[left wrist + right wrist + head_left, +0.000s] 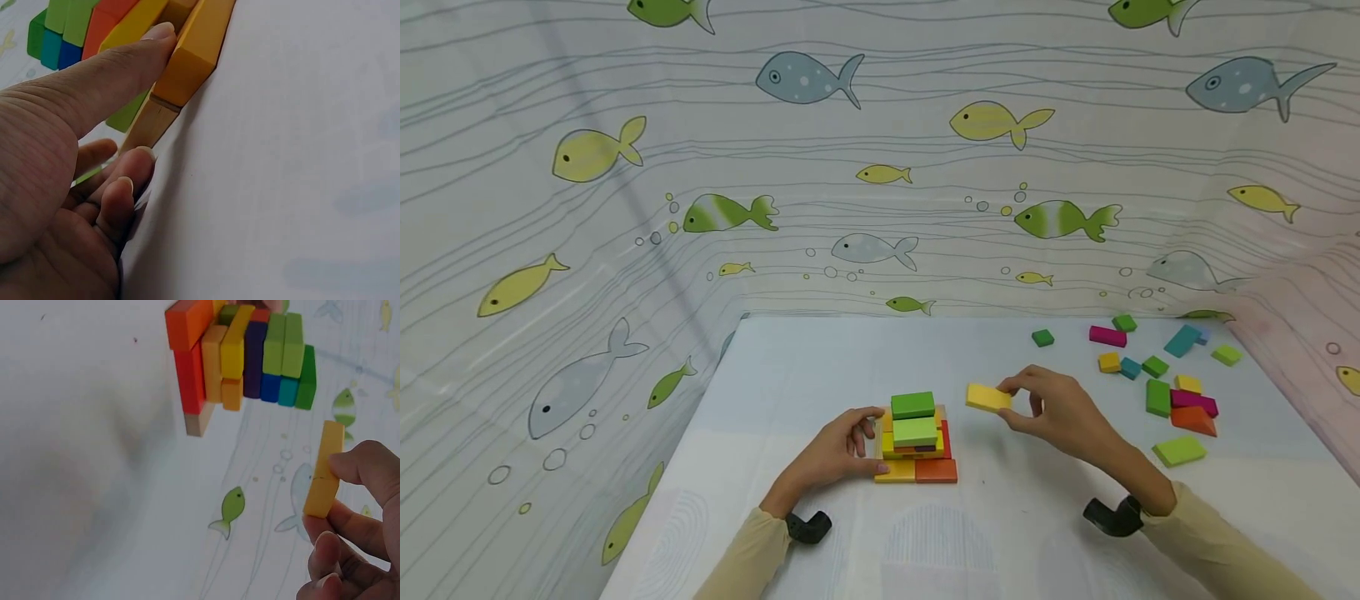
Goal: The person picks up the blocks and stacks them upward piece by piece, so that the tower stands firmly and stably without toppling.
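A layered stack of coloured wooden blocks (913, 432) stands on the table, with two green blocks uppermost in the head view. My left hand (842, 446) is at its left side. The thumb lies nearly straight along the yellow-orange blocks (187, 65), while the other fingers curl loosely beside a plain wooden block (150, 124) lower down. To the right of the stack, my right hand (1056, 412) pinches a flat yellow block (325, 469) between thumb and fingertips. This block is held up, apart from the stack.
Loose blocks lie scattered at the table's right, among them a magenta block (1107, 336), an orange wedge (1193, 421) and a light green block (1180, 451). A dark green block (1042, 337) sits farther back. Fish-patterned sheeting (925, 233) encloses the white table (820, 358).
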### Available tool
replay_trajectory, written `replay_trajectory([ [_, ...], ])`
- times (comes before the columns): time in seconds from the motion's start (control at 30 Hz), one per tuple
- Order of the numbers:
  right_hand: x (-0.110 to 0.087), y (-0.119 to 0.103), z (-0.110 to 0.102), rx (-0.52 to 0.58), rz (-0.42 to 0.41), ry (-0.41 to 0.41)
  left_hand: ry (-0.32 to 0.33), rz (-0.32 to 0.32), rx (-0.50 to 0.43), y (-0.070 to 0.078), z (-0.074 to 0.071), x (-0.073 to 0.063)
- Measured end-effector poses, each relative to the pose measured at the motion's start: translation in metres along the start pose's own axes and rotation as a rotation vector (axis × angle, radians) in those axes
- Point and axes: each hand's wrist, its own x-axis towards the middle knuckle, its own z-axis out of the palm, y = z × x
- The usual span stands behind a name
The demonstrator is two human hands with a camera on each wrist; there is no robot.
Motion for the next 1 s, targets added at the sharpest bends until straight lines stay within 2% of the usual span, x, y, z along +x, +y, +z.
replay_trajectory([
  [0.27,0.009,-0.036,0.015,-0.001,-0.102,-0.036,0.003,0.0,0.002,-0.001,0.001,-0.001],
  [0.5,0.015,-0.059,0.027,0.018,-0.144,-0.08,0.012,0.004,0.006,0.0,0.002,0.0],
  [1.0,0.018,-0.074,0.045,-0.056,-0.208,-0.084,0.012,0.006,0.015,0.001,0.001,-0.001],
])
